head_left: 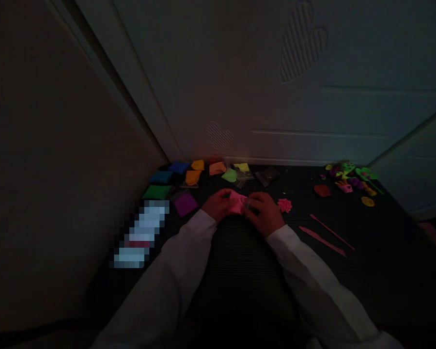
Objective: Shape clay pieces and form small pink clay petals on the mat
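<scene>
Between my two hands is a bright pink packet of modelling clay [236,202], held just above the dark table. My left hand [218,206] is closed on its left side, thumb on top. At its right end, where clear plastic shows, my right hand [266,212] pinches the packet with bent fingers. Just right of that hand lies a pink clay flower [284,205] with a ruffled edge. Two pink modelling tools, a flat knife [322,241] and a thin stick [332,231], rest farther right.
Coloured clay packets, among them purple [185,202], green [157,192] and orange [193,177], line the table's left and back. A blurred lit screen [141,235] lies left. Small clay pieces [349,177] cluster at the back right. A pale panel [240,97] with heart reliefs stands behind.
</scene>
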`<state>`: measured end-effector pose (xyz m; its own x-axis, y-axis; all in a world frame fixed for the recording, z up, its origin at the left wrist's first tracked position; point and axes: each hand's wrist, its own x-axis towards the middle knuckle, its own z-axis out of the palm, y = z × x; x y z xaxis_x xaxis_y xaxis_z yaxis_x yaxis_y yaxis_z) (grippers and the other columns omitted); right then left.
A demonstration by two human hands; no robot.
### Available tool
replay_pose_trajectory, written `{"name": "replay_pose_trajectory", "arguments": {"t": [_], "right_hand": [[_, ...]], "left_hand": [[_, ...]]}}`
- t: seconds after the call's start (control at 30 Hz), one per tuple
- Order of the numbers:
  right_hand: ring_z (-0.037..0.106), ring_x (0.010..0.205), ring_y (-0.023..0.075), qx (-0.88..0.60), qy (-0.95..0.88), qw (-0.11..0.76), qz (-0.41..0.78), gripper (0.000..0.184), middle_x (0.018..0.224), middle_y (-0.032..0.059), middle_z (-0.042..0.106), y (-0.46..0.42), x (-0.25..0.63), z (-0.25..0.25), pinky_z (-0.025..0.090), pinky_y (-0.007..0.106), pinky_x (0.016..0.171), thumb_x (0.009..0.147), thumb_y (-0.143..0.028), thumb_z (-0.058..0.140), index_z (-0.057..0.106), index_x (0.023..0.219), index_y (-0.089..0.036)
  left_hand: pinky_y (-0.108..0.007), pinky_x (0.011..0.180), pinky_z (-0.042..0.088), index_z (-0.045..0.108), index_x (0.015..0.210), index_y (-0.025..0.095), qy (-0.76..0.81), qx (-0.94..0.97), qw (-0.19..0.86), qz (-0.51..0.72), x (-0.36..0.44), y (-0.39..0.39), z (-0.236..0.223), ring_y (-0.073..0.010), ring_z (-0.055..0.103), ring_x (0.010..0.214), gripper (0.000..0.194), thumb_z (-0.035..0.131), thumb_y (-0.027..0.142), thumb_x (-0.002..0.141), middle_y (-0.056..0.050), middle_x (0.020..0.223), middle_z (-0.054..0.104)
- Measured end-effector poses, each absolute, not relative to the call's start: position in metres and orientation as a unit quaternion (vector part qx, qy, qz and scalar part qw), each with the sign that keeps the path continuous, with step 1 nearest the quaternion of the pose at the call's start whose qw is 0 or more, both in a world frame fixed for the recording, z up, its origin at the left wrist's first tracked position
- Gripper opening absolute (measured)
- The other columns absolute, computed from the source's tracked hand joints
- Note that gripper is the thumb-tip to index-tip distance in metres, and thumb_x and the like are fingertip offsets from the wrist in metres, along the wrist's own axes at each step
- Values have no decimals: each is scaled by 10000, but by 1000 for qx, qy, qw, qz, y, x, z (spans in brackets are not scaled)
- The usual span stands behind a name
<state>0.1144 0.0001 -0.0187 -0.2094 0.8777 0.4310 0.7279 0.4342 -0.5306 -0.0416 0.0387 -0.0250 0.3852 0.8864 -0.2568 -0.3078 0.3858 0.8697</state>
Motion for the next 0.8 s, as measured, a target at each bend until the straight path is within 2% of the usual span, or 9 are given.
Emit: {"name": "replay_pose_trajectory", "arguments": {"t": [0.17, 0.4, 0.63, 0.8], "right_hand": [[465, 839, 181, -512, -774, 352, 123, 133, 862, 53, 544, -1, 113, -15, 403, 333, 744, 709, -245, 530, 611, 804, -202], [503, 811, 144, -488, -743, 410, 203, 155, 877, 40, 505, 1, 119, -15, 425, 288, 730, 693, -287, 565, 610, 812, -198], [505, 853, 188, -519, -748, 396, 123, 205, 900, 56, 551, 1, 119, -19, 426, 351, 759, 684, -300, 573, 617, 868, -220], [504, 850, 192, -522, -745, 412, 55, 182, 877, 72, 574, -2, 117, -17, 436, 340, 755, 695, -271, 565, 626, 849, -197]], "left_hand": [[-254, 549, 481, 489, 854, 136, 384, 378, 740, 403, -42, 40, -28, -116, 576, 570, 383, 689, 183, 531, -3, 673, 615], [-278, 529, 492, 500, 831, 135, 381, 370, 745, 404, -44, 42, -28, -127, 576, 576, 332, 674, 181, 552, -1, 700, 601], [-294, 558, 490, 480, 854, 141, 369, 367, 742, 422, -43, 41, -27, -140, 587, 592, 358, 674, 167, 554, -11, 694, 612], [-292, 602, 484, 480, 851, 149, 346, 367, 739, 447, -40, 38, -24, -132, 587, 628, 344, 667, 179, 564, -8, 730, 616]]}}
